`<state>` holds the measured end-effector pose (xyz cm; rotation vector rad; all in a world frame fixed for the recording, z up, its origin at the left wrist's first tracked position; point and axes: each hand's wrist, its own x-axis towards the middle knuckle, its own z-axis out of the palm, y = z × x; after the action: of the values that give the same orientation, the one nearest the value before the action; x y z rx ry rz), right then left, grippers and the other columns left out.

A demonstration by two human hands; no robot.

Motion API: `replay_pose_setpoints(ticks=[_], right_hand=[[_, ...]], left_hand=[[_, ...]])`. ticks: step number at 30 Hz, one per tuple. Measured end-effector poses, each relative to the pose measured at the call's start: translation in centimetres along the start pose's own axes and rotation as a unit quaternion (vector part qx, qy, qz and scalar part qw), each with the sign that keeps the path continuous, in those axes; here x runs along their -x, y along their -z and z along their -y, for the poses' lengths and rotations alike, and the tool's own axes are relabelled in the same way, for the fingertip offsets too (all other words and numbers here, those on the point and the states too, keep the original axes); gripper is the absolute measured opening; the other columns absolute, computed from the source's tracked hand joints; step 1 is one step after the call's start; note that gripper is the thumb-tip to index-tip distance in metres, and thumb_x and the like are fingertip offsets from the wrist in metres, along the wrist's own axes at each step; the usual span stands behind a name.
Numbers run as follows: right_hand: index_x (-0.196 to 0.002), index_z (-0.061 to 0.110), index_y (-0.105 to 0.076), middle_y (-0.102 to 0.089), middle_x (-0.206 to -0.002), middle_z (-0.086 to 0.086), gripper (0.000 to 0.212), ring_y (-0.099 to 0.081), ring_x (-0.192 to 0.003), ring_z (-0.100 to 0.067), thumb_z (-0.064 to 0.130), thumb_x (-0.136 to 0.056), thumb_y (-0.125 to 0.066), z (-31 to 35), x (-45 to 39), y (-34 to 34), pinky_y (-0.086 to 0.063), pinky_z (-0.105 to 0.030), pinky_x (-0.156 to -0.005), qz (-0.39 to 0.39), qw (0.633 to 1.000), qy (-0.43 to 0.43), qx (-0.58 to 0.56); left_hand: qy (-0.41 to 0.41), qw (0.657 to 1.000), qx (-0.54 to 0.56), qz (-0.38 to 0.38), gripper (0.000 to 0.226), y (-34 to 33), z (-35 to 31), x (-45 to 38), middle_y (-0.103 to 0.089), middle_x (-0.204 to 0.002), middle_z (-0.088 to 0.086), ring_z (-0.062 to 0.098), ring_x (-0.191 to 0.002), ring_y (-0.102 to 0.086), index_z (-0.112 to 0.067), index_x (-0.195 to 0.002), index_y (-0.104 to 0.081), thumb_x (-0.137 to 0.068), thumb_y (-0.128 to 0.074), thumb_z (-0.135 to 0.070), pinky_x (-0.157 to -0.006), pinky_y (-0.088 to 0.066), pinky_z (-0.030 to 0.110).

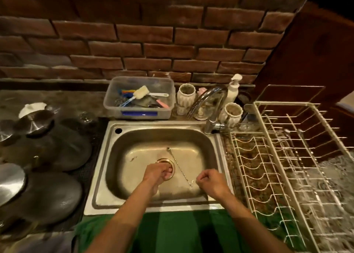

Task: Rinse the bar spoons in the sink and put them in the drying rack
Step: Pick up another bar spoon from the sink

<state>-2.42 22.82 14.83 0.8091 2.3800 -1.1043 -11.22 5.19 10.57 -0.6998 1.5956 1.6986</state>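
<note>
A thin twisted bar spoon (180, 168) lies diagonally on the bottom of the steel sink (107, 176), its small bowl end pointing to the back. My left hand (158, 172) reaches down onto the drain with its fingers curled under; I cannot tell whether anything is in them. My right hand (209, 181) hovers at the sink's front right, fingers pinched together just beside the spoon's near end, a small gap showing between them. The wire drying rack (268, 176) stands right of the sink and holds no spoons. No water shows under the faucet (209, 103).
Behind the sink are a plastic tub of brushes (138, 97), two ribbed ceramic jars (184, 97) and a soap pump bottle (233, 89). Dark pots with steel lids (38, 143) crowd the counter on the left. A brick wall backs everything.
</note>
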Motion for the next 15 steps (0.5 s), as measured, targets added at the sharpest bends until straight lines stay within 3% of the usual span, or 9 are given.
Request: replay_pose_setpoints(ticks=[2, 6, 10, 13, 15], right_hand=[[-0.075, 0.016, -0.075, -0.075, -0.080, 0.002, 0.016, -0.066, -0.074, -0.009, 0.010, -0.084, -0.064, -1.1, -1.9, -1.4, -0.044, -0.011, -0.058, -0.002, 1.000, -0.018, 0.000], [-0.073, 0.017, -0.072, -0.071, -0.076, 0.001, 0.020, -0.063, -0.070, -0.008, 0.007, -0.086, -0.061, -2.9, -6.2, -4.0, -0.043, -0.014, -0.055, 0.013, 0.999, -0.038, -0.006], [-0.088, 0.003, -0.073, -0.072, -0.089, -0.008, 0.016, -0.067, -0.085, -0.019, 0.006, -0.091, -0.057, -4.6, -11.1, -6.7, -0.054, -0.023, -0.071, 0.038, 0.998, -0.054, 0.011], [-0.079, 0.009, -0.068, -0.071, -0.090, -0.012, 0.017, -0.067, -0.089, -0.024, 0.008, -0.093, -0.058, -5.7, -13.9, -9.0, -0.054, -0.022, -0.067, 0.040, 0.997, -0.052, 0.034], [-0.073, 0.014, -0.066, -0.073, -0.096, -0.016, 0.019, -0.068, -0.096, -0.028, 0.013, -0.092, -0.061, -6.2, -15.3, -10.3, -0.056, -0.034, -0.081, 0.036, 0.997, -0.056, 0.045]], left_hand=[[0.023, 1.000, 0.016, 0.002, 0.013, 0.4, 0.9, -1.7, -0.070, -0.094, 0.019, 0.022, -0.079, -0.061, 0.002, -0.103, -0.069, -0.092, -0.063, -0.002, -0.065, -0.055, 0.024], [0.059, 0.998, 0.025, 0.009, 0.024, 0.8, 2.9, -5.3, -0.071, -0.105, 0.018, 0.017, -0.079, -0.061, -0.001, -0.115, -0.067, -0.092, -0.066, -0.006, -0.063, -0.056, 0.019], [0.076, 0.997, 0.023, 0.004, 0.029, 0.6, 4.8, -9.0, -0.069, -0.106, 0.015, 0.013, -0.075, -0.061, -0.001, -0.122, -0.064, -0.095, -0.062, -0.011, -0.051, -0.052, 0.013], [0.093, 0.995, 0.035, 0.005, 0.029, 0.5, 6.2, -11.6, -0.069, -0.106, 0.013, 0.014, -0.077, -0.062, -0.002, -0.123, -0.063, -0.096, -0.062, -0.014, -0.048, -0.053, 0.012], [0.109, 0.993, 0.040, 0.001, 0.030, 0.5, 7.1, -12.9, -0.071, -0.104, 0.012, 0.015, -0.079, -0.066, -0.002, -0.122, -0.063, -0.094, -0.064, -0.014, -0.056, -0.057, 0.017]])
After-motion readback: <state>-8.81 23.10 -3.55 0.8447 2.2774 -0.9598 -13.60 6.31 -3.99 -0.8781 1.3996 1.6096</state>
